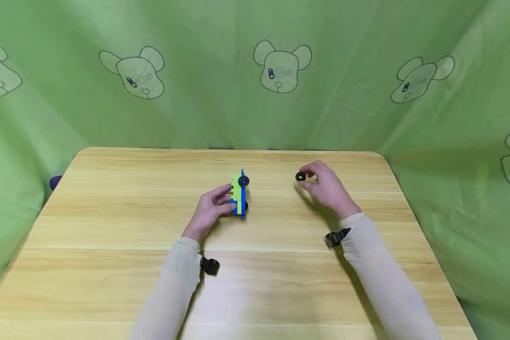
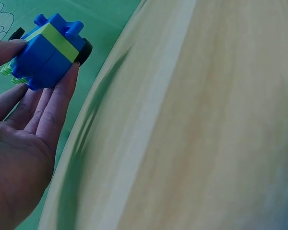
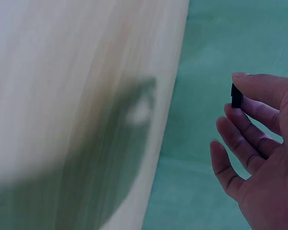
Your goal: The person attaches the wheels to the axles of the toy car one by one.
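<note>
My left hand (image 1: 207, 211) grips a toy car of blue and lime-green building bricks (image 1: 236, 193), thumb on one side and fingers on the other. The car is turned on its side, with a black-tyred wheel (image 1: 247, 181) facing up at its far end; another dark wheel partly shows at the near end. In the left wrist view the blue end of the toy car (image 2: 43, 62) faces the camera. To the right, my right hand (image 1: 326, 188) pinches a small black tyre (image 1: 297, 176) above the table. Seen edge-on in the right wrist view, the tyre (image 3: 236, 97) sits between thumb and fingertips.
A light wooden table (image 1: 123, 283) spreads under both hands. Behind and beside it hangs a green curtain (image 1: 212, 104) printed with cartoon animal heads. A purple object (image 1: 55, 182) peeks out past the table's left edge. Black wrist cameras (image 1: 210, 266) sit on both sleeves.
</note>
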`<state>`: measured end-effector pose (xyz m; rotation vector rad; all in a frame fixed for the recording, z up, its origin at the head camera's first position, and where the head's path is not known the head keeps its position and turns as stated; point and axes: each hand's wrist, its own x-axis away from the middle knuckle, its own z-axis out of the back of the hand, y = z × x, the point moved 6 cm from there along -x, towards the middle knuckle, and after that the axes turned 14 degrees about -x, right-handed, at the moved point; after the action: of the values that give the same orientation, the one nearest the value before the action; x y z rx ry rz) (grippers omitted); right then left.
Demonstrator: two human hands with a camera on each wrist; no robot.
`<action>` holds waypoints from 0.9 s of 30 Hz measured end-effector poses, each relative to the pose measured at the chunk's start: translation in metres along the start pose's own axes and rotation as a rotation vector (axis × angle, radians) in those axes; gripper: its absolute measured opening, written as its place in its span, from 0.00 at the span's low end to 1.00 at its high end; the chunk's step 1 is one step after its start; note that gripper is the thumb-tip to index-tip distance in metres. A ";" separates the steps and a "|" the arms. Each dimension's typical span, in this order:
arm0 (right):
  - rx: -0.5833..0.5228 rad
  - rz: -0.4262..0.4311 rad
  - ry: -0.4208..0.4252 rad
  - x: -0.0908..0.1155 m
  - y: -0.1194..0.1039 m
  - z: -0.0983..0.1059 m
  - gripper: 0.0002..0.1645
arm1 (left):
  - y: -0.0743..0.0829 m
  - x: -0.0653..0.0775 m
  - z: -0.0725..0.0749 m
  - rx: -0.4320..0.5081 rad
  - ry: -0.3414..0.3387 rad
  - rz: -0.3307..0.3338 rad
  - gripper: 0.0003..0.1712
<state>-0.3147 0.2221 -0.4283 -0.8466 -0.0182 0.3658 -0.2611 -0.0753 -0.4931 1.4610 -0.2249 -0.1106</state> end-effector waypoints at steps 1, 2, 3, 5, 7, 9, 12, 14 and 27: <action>0.007 0.016 -0.004 0.002 -0.004 -0.002 0.22 | 0.000 0.000 0.000 0.001 -0.001 -0.002 0.37; 0.012 0.030 -0.007 0.004 -0.009 -0.003 0.22 | 0.000 0.000 0.000 0.003 -0.002 -0.003 0.37; 0.018 0.043 -0.009 0.005 -0.013 -0.005 0.22 | 0.001 0.000 0.000 0.001 -0.002 -0.004 0.37; 0.030 0.063 -0.013 0.009 -0.020 -0.008 0.22 | 0.001 0.000 0.000 -0.004 -0.002 -0.010 0.37; 0.037 0.074 -0.019 0.012 -0.026 -0.010 0.22 | 0.001 0.000 -0.001 -0.007 0.001 -0.013 0.36; 0.043 0.079 -0.020 0.016 -0.030 -0.012 0.22 | 0.001 0.000 -0.002 -0.013 0.001 -0.015 0.35; 0.062 0.101 -0.020 0.020 -0.034 -0.014 0.22 | 0.001 0.000 -0.003 -0.009 0.002 -0.012 0.35; 0.072 0.125 -0.020 0.022 -0.037 -0.016 0.21 | 0.000 0.000 -0.004 -0.003 0.005 -0.007 0.35; 0.068 0.125 -0.052 0.028 -0.048 -0.027 0.22 | 0.001 0.001 -0.001 -0.008 0.011 -0.007 0.34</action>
<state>-0.2694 0.1823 -0.4148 -0.7732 -0.0012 0.5031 -0.2600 -0.0744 -0.4924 1.4537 -0.2105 -0.1092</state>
